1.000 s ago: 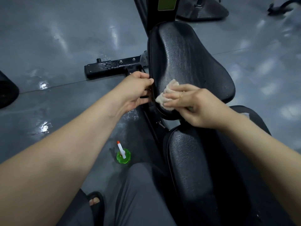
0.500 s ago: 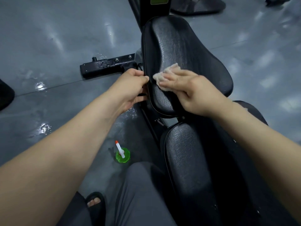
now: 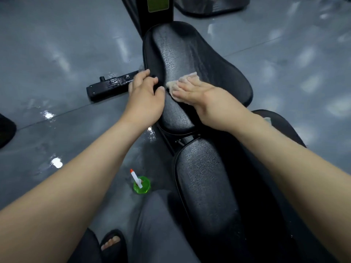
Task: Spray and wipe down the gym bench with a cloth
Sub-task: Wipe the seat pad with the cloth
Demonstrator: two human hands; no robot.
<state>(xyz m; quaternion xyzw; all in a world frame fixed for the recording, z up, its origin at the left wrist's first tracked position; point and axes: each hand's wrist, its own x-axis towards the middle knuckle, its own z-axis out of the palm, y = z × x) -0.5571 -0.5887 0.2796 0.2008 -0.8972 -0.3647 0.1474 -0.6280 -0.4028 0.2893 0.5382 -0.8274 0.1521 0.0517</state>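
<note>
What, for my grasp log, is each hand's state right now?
Left hand: closed, fingers curled round the back pad edge.
Right hand: open, flat fingers pressing the cloth on the pad.

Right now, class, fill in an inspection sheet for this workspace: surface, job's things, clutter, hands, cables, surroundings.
Surface: black textured back pad, seat pad nearer.
Job's things: cloth on the back pad; green spray bottle standing on the floor.
Clutter: nothing seen.
Hands: left hand grips the back pad's left edge; right hand presses the cloth flat.
Cables: nothing seen.
Surroundings: glossy grey floor; black frame bar left of the back pad.
</note>
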